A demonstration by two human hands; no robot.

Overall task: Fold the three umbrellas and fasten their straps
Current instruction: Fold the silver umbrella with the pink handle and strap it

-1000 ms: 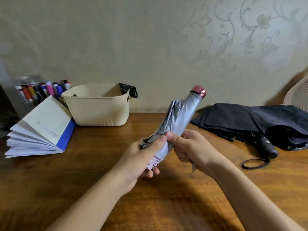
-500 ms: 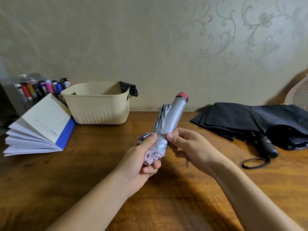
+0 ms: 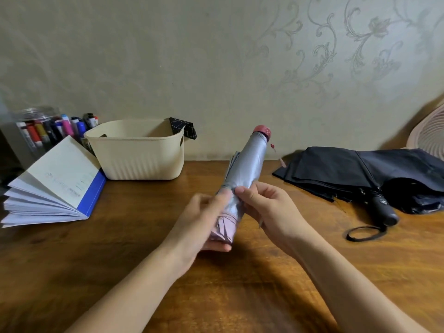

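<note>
Presently my left hand [image 3: 204,219] and right hand [image 3: 269,210] both clasp the rolled silver-grey fabric umbrella [image 3: 249,164], tilted above the brown wooden table [image 3: 144,236] — slacken either grip and its pleats could unwind before strapping.

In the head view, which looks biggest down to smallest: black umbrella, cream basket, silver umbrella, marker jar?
1. black umbrella
2. cream basket
3. silver umbrella, though it is held nearer the camera, so its place against the basket is unsure
4. marker jar
</note>
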